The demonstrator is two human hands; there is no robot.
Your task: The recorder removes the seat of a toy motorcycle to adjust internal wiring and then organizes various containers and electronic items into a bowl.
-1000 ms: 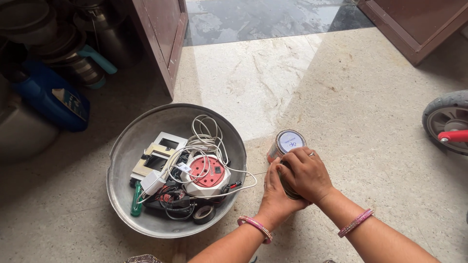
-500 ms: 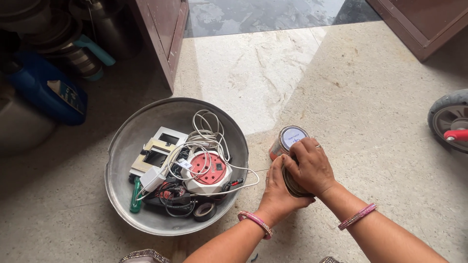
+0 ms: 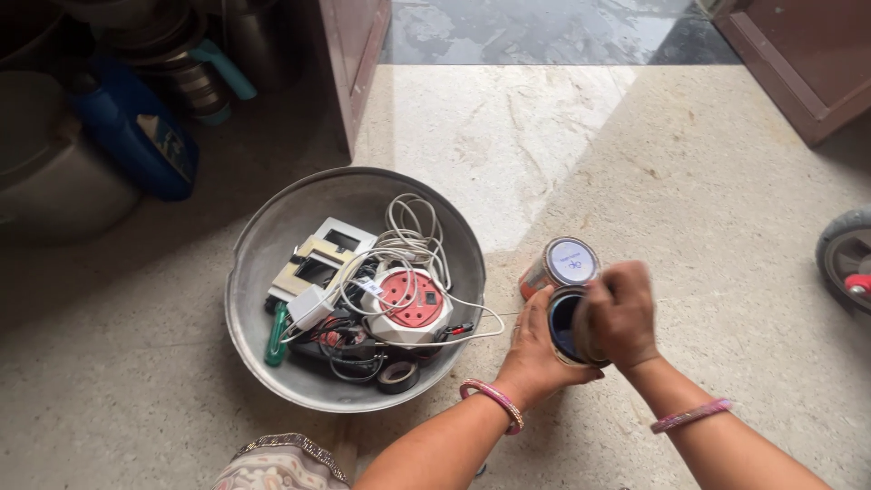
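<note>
- Head camera, hands: both hands met over a small dark tin (image 3: 564, 325) on the stone floor (image 3: 726, 181). The left hand (image 3: 535, 349) cupped the tin's near-left side, fingers wrapped around its wall, so it was closed on the tin.
- Right hand (image 3: 621, 313) lay over the tin's right rim, fingers curled in; it looked to be gripping the rim or something at it, though what lay under the fingers could not be told.
- Tin position: it sat tilted, mouth turned up and toward the left, with a dark blue inside showing. Its long axis leaned away from the person, and it lay directly between the two hands, touching both.
- Which hand was nearer: neither stood off; the left carried the body, the right covered the top edge.
- Second can (image 3: 558, 266) with an orange side and a pale round lid stood just beyond the tin, near the right hand's knuckles; contact could not be told.
- Surroundings: a wide metal basin (image 3: 272, 245) sat just left of the left hand, holding a red and white extension reel (image 3: 413, 304), white cable (image 3: 413, 227), a roll of black tape (image 3: 397, 375) and pale switch plates (image 3: 322, 254).
- Farther off: a blue jug (image 3: 136, 136) stood at upper left, and a wheel (image 3: 848, 263) showed at the right edge, well apart.
</note>
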